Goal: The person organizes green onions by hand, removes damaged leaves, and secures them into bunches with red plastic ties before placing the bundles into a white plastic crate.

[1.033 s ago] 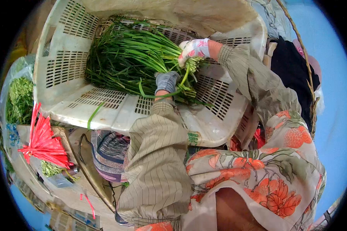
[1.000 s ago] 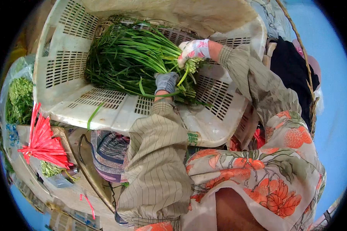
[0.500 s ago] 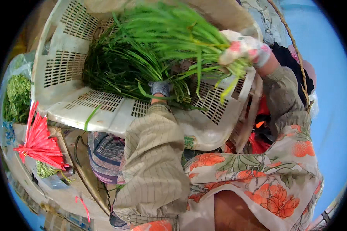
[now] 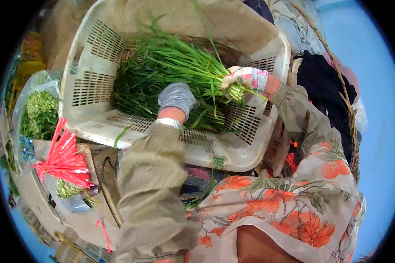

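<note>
My right hand (image 4: 246, 79), in a white glove with pink patches, is closed round the pale stem ends of a bunch of chives (image 4: 191, 59). The long leaves fan out leftward over the basket. My left hand (image 4: 177, 99), in a grey knit glove, is back up against the darker heap of greens (image 4: 134, 90). Its fingers are mostly hidden by the hand itself and by leaves. A white slotted plastic basket (image 4: 90, 125) lies tilted in front of me, its mouth toward me, with the greens inside.
On the left, a bundle of red plastic ties (image 4: 65, 161) sits on a cardboard-coloured surface (image 4: 44, 193), beside a clear bag of pale green buds (image 4: 40, 109). Dark cloth (image 4: 320, 83) and a long thin branch (image 4: 335, 65) are at the right, near a blue surface (image 4: 375, 109).
My right hand has come down and left, lowering the bunch onto the heap. My left hand has lifted slightly from among the stems. The whole view has shifted a little.
</note>
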`<state>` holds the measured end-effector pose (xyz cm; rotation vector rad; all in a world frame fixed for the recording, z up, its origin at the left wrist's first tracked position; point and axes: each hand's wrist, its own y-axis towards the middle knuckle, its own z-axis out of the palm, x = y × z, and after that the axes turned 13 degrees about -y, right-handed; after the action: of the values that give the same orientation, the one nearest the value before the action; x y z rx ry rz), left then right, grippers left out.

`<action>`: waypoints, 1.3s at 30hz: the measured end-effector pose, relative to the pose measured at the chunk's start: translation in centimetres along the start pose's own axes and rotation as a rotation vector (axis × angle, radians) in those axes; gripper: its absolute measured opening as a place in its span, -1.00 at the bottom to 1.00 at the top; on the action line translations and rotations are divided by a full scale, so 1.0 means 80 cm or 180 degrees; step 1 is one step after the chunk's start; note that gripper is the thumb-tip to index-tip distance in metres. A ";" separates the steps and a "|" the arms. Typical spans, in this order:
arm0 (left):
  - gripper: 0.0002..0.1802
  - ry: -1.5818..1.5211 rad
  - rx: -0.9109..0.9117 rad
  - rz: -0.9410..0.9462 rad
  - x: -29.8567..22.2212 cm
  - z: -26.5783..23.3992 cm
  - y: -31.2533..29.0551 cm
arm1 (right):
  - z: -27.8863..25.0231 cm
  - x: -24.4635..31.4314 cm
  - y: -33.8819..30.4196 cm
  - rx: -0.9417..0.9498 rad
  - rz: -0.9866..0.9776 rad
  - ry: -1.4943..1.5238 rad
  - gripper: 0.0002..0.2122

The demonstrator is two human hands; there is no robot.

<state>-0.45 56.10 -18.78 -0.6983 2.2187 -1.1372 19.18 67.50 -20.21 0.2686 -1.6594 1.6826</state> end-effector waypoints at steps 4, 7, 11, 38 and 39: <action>0.28 0.0672 -0.2029 0.0940 0.027 0.001 -0.042 | 0.028 0.023 -0.035 0.0069 -0.0260 0.0071 -0.79; 0.43 0.0882 -0.2441 0.2229 0.040 -0.007 -0.041 | 0.049 0.048 -0.052 0.0451 -0.0186 -0.0014 -0.80; 0.35 0.0288 -0.2867 0.3939 0.046 -0.010 -0.046 | 0.059 0.067 -0.066 0.0952 -0.0323 0.0216 -0.81; -0.55 -0.1970 -0.3435 0.3209 0.162 -0.097 -0.241 | 0.238 0.200 -0.003 0.1125 -0.2391 0.0248 -0.51; -0.48 -0.2179 -0.3374 0.3540 0.167 -0.094 -0.259 | 0.245 0.208 -0.001 0.1195 -0.2285 0.0597 -0.50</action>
<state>-10.95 40.93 -0.77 -0.0551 1.9034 0.7643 0.86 55.18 -7.08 0.7615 -0.9287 1.3821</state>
